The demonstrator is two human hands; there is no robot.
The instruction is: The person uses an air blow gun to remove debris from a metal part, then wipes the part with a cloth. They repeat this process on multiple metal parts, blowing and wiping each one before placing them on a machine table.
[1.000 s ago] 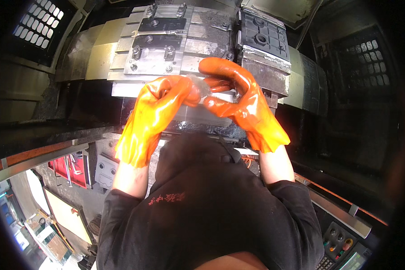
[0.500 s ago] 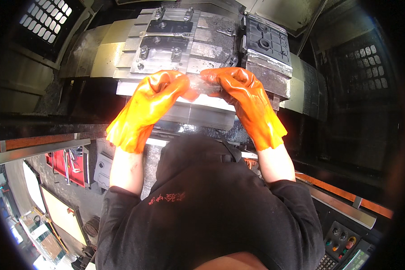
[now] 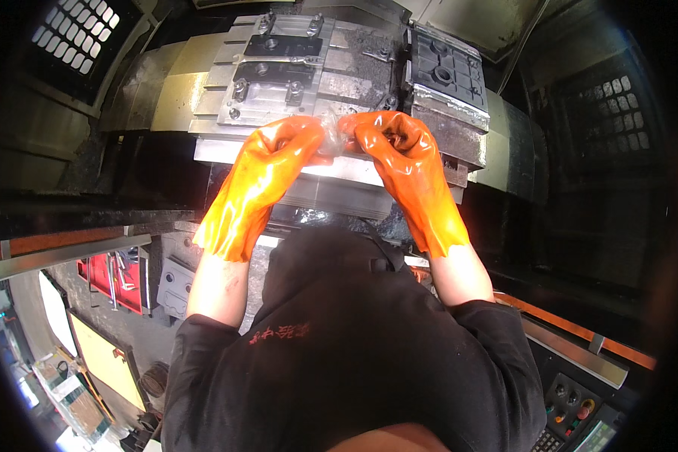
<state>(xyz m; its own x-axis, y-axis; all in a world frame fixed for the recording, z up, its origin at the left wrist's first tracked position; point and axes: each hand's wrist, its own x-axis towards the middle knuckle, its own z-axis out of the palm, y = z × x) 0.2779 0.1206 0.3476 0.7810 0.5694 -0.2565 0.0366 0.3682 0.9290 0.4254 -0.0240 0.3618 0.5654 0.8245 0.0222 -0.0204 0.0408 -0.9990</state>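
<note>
Both my hands wear long glossy orange gloves and meet near the front edge of a metal machine bed [image 3: 354, 94]. Between them is a small, crumpled piece of clear plastic [image 3: 330, 134], perhaps a film or bag. My left hand [image 3: 282, 151] pinches its left side with thumb and fingers. From the other side, my right hand [image 3: 395, 143] grips it with curled fingers. Whether anything lies inside the plastic I cannot tell. Just beyond my left hand, a flat metal plate [image 3: 267, 102] is bolted to the bed with clamps.
A dark ribbed metal block [image 3: 446, 71] sits at the far right of the bed. Stepped metal covers [image 3: 154, 87] flank the left. Lower left, a red tray [image 3: 113, 282] holds hand tools. A control panel [image 3: 572, 403] with buttons stands at lower right.
My hands have drawn closer together, the left one shifting right. The clear plastic between them, stretched and blurred before, is now bunched up.
</note>
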